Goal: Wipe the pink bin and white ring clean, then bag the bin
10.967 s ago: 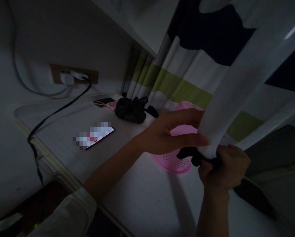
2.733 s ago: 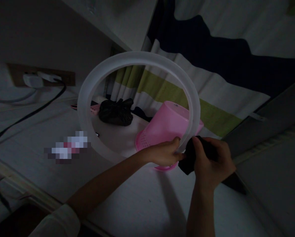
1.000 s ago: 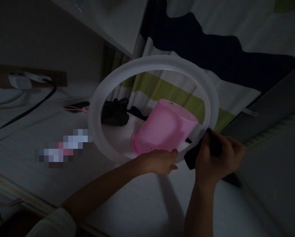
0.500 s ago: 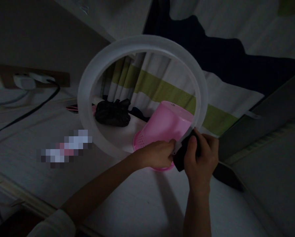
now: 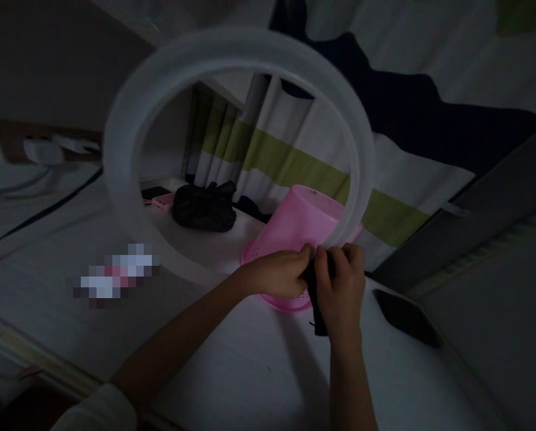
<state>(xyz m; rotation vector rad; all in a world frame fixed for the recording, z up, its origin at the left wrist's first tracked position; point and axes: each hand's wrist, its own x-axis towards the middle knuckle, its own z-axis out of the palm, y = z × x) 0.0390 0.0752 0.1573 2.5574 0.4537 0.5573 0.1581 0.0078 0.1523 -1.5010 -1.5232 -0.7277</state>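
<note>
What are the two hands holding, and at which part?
Both the left hand and the right hand hold the white ring at its bottom edge, where a black mount sits. The exact finger contact cannot be told in the dim light.

Very dim room | faint light on white ring (image 5: 128, 120), motion-blurred | far-left wall murky | edges stretched, corners dark, grainy

The person's two forearms are bare from the wrist to well above it. The left hand (image 5: 279, 272) and right hand (image 5: 339, 281) wear no gloves, rings or watch that can be made out in the dim light. A light, whitish sleeve (image 5: 99, 410) covers the left arm near the elbow, its cuff pushed up and loosely rounded. No sleeve shows on the right arm.
</note>
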